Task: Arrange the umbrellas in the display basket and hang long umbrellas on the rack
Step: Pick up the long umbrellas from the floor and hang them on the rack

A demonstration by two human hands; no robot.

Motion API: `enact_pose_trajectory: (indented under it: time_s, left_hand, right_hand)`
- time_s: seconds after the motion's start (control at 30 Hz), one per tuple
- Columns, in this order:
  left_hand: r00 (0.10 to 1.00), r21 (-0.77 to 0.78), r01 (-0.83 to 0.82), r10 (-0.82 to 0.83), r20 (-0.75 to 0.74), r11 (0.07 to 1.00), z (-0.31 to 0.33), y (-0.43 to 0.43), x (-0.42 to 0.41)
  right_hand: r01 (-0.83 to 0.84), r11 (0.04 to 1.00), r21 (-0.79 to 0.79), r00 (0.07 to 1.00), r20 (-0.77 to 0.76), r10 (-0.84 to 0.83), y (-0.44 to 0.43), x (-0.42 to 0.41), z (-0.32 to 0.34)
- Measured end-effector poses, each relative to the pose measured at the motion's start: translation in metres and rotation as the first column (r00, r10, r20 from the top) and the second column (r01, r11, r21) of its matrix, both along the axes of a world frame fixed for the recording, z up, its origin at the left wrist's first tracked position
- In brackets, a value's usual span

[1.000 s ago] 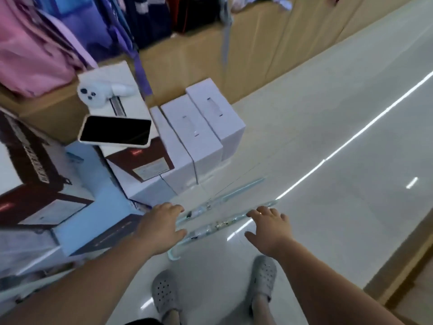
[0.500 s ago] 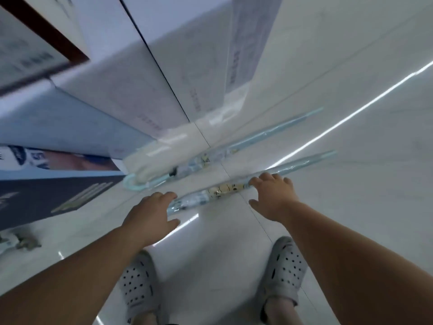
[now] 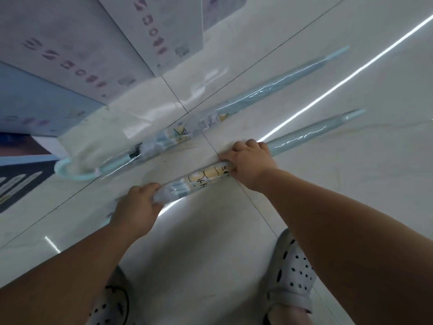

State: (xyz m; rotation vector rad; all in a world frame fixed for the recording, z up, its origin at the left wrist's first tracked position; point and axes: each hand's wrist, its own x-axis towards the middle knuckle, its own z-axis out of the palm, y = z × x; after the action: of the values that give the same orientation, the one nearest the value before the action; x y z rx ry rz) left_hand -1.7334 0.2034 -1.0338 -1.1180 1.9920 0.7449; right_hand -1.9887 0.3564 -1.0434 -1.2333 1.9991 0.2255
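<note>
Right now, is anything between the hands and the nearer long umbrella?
No. Both the left hand and right hand already close on the nearer umbrella; the second umbrella lies apart, beyond it.

A single head-worn camera looks steeply down, close over the tiled floor (image 3: 304,207); white boxes (image 3: 93,55) fill the far left, clogs (image 3: 293,273) sit at the near edge.

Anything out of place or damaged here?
Two long pale-blue plastic-wrapped umbrellas lie on the glossy tiled floor rather than on a rack. The far one lies untouched beside the white cartons; left hand and right hand grip the near one. No damage visible.
</note>
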Motion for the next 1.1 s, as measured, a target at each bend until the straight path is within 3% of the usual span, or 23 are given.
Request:
enact_pose_trajectory:
  time_s: [0.23,0.47,0.8,0.93,1.1]
  left_hand:
    - [0.990,0.016,-0.101,0.102,-0.101,0.995,0.012,0.002,0.002]
    - [0.966,0.058,-0.124,0.134,-0.220,0.991,0.111,0.014,-0.032]
    - [0.937,0.072,-0.044,0.067,-0.343,0.996,0.374,0.038,-0.100]
    - [0.904,0.076,-0.107,0.129,-0.408,0.991,0.504,0.041,-0.124]
    - [0.849,0.029,-0.060,0.066,-0.524,0.998,0.647,0.055,-0.134]
  right_hand:
    - [0.016,1.000,0.006,0.997,0.078,-0.017,0.013,-0.007,0.026]
    - [0.111,0.994,-0.005,0.988,0.111,-0.109,0.054,-0.031,0.135]
    - [0.328,0.940,-0.092,0.944,-0.002,-0.330,0.125,-0.054,0.416]
    - [0.466,0.872,-0.148,0.884,0.033,-0.467,0.157,-0.044,0.531]
    - [0.565,0.789,-0.241,0.823,0.094,-0.561,0.191,-0.034,0.661]
